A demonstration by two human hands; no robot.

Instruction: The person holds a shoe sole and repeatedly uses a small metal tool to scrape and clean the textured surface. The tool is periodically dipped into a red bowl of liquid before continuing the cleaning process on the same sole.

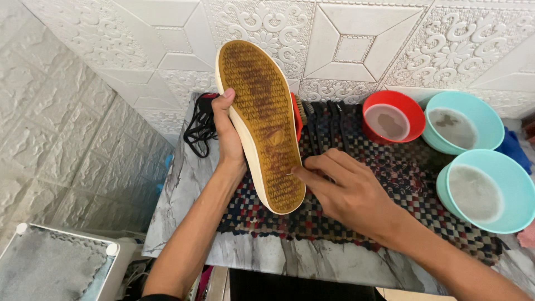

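Observation:
My left hand (227,134) grips a shoe (262,122) by its side, holding it upright with the dirty tan rubber sole facing me. The sole has a cream rim and a fine tread with dark stains. My right hand (345,187) rests at the lower right edge of the sole, with thumb and forefinger pinched together against the tread. Whether something small sits between those fingers cannot be made out. Both hands hover over a woven checkered mat (407,184).
A red bowl (409,108) and two turquoise bowls (485,114) (518,189) with cloudy water stand at the right. Dark brushes (329,120) lie behind the shoe, black laces (199,125) at the left. The marble table (184,184) meets an embossed white wall; a white stand (56,265) sits lower left.

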